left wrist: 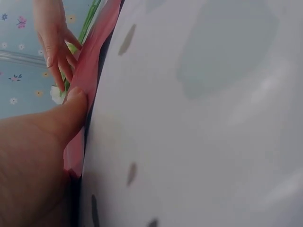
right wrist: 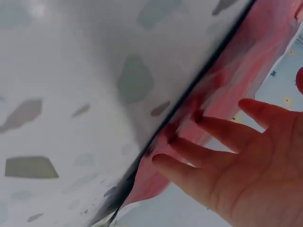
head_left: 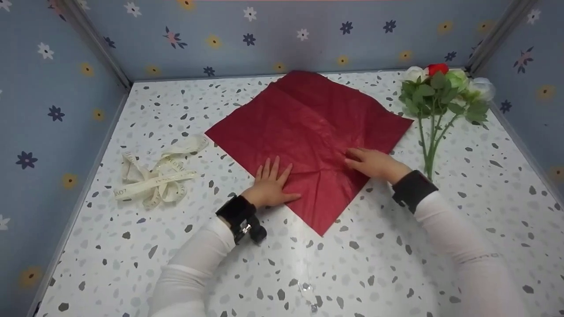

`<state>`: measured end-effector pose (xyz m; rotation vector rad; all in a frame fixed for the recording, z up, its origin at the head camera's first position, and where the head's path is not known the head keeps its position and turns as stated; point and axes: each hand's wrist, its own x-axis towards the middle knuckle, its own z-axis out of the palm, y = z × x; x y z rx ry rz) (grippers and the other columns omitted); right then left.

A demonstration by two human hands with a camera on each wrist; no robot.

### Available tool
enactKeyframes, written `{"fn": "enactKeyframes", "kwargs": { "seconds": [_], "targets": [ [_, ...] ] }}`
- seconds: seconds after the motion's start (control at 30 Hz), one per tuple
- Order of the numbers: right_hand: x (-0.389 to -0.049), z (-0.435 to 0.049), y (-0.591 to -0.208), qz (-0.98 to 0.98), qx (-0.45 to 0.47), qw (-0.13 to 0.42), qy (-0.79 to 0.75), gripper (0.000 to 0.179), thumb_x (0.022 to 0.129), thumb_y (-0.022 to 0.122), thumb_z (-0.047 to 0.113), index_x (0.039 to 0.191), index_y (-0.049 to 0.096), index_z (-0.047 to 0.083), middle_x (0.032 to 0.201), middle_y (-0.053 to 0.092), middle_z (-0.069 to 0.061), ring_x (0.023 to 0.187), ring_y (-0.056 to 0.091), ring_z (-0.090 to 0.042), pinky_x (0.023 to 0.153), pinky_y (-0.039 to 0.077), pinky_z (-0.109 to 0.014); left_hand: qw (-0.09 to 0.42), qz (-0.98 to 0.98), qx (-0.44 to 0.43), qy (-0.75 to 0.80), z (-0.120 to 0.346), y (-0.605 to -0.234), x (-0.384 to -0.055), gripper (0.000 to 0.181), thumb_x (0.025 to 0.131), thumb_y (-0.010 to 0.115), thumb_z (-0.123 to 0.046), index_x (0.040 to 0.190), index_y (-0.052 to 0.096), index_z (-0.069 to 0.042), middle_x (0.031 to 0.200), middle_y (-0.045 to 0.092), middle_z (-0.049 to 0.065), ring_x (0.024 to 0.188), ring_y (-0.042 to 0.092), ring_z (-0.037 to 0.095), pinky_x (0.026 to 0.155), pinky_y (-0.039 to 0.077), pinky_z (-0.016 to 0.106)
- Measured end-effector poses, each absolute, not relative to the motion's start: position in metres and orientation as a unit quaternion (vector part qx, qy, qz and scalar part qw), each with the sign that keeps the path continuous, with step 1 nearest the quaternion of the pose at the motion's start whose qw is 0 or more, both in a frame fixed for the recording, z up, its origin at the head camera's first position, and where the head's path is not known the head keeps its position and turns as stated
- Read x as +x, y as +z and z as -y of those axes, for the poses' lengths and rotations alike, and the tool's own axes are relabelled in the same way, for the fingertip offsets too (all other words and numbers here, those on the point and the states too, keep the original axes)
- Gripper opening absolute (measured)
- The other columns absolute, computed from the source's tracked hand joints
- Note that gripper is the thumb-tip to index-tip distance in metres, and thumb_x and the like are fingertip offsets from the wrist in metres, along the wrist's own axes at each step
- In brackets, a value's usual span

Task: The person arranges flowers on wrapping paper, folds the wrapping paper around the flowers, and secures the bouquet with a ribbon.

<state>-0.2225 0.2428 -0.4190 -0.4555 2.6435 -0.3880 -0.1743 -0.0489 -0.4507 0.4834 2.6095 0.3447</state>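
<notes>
A dark red sheet of wrapping paper (head_left: 304, 119) lies creased on the speckled table, one corner pointing toward the person. My left hand (head_left: 269, 187) rests on its lower left edge with fingers spread; in the left wrist view the thumb (left wrist: 71, 111) touches the paper. Over the right part of the sheet is my right hand (head_left: 372, 163), its fingers pointing left. The right wrist view shows those fingers (right wrist: 208, 151) apart and extended, with fingertips right at the red surface. Neither hand grips anything.
A tangled cream ribbon (head_left: 161, 176) with printed letters lies left of the paper. Artificial roses (head_left: 436, 97) with green stems lie at the right. A small clear object (head_left: 306, 288) is near the front. Flower-patterned panels (head_left: 282, 39) wall in the table (head_left: 361, 273).
</notes>
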Motion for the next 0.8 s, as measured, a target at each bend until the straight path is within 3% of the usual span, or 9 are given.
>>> {"fn": "enactKeyframes", "kwargs": {
  "seconds": [0.1,0.33,0.53,0.7,0.8],
  "targets": [
    [-0.224,-0.246,-0.417,-0.953,-0.173,0.205,-0.138,0.059,0.099,0.042,0.041,0.146,0.034,0.006,0.148,0.034,-0.024,0.135,0.032,-0.045,0.11,0.026,-0.056,0.231,-0.949,0.177,0.123,0.05,-0.45,-0.175,0.09,0.088,0.046,-0.065,0.154,0.002,-0.021,0.157,-0.015,0.016,0.143,-0.019,0.037,0.115,-0.009,0.051],
    [-0.223,-0.248,-0.414,-0.952,-0.171,0.222,-0.123,0.06,0.098,0.046,0.041,0.146,0.035,0.007,0.151,0.025,-0.027,0.137,0.026,-0.048,0.11,0.024,-0.057,0.221,-0.95,0.18,0.127,0.051,-0.448,-0.175,0.09,0.088,0.047,-0.063,0.154,0.003,-0.02,0.158,-0.014,0.017,0.143,-0.017,0.037,0.115,-0.008,0.051],
    [-0.232,-0.27,-0.409,-0.944,-0.167,0.217,-0.186,0.054,0.099,0.046,0.035,0.139,0.044,-0.001,0.141,0.043,-0.027,0.132,0.037,-0.044,0.109,0.028,-0.055,0.219,-0.951,0.181,0.126,0.05,-0.451,-0.174,0.09,0.088,0.046,-0.065,0.154,0.003,-0.02,0.158,-0.014,0.017,0.143,-0.017,0.037,0.116,-0.007,0.051],
    [-0.233,-0.296,-0.405,-0.964,-0.103,0.176,-0.169,0.049,0.097,0.046,0.035,0.127,0.05,-0.003,0.12,0.057,-0.027,0.112,0.052,-0.043,0.095,0.04,-0.056,0.211,-0.952,0.182,0.129,0.05,-0.454,-0.173,0.091,0.087,0.047,-0.065,0.154,0.005,-0.02,0.158,-0.012,0.017,0.144,-0.015,0.037,0.116,-0.005,0.051],
    [-0.232,-0.311,-0.403,-0.977,-0.061,0.153,-0.136,0.053,0.095,0.048,0.039,0.126,0.048,-0.004,0.115,0.056,-0.031,0.107,0.052,-0.047,0.088,0.042,-0.058,0.21,-0.952,0.181,0.129,0.051,-0.454,-0.174,0.091,0.087,0.047,-0.065,0.154,0.005,-0.02,0.158,-0.012,0.017,0.144,-0.015,0.037,0.116,-0.005,0.051]
  ]
}}
